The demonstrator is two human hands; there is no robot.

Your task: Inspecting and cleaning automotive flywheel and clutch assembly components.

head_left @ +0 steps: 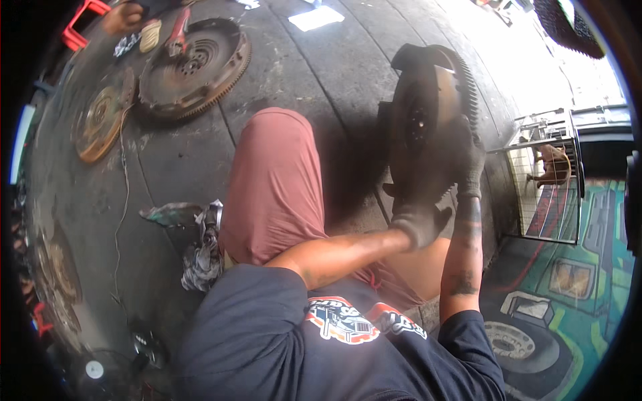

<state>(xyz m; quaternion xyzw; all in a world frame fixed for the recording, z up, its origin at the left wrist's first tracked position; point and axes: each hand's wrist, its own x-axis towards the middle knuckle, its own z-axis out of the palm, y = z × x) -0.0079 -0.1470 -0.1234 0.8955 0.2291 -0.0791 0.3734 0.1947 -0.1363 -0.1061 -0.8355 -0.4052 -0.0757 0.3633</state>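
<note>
A dark flywheel [418, 127] with a toothed ring gear stands tilted up on its edge, to the right of my bent knee. My right hand [472, 164], in a dark work glove, is closed on the toothed rim at the wheel's right side. Lower down, my gloved left hand [420, 224] grips the wheel's bottom edge with its thumb out to the side. Its fingers are partly hidden and smeared by motion. The wheel's lower face is blurred too.
Another toothed flywheel [174, 83] lies at the far left, a red-handled tool [178, 33] on it. Beside it is a rusty disc [103, 113]. A cord [119, 220] and crumpled rags [202, 257] lie left. Another person's hand [124, 19] shows behind. At right, a wire cage [545, 227] holds an animal.
</note>
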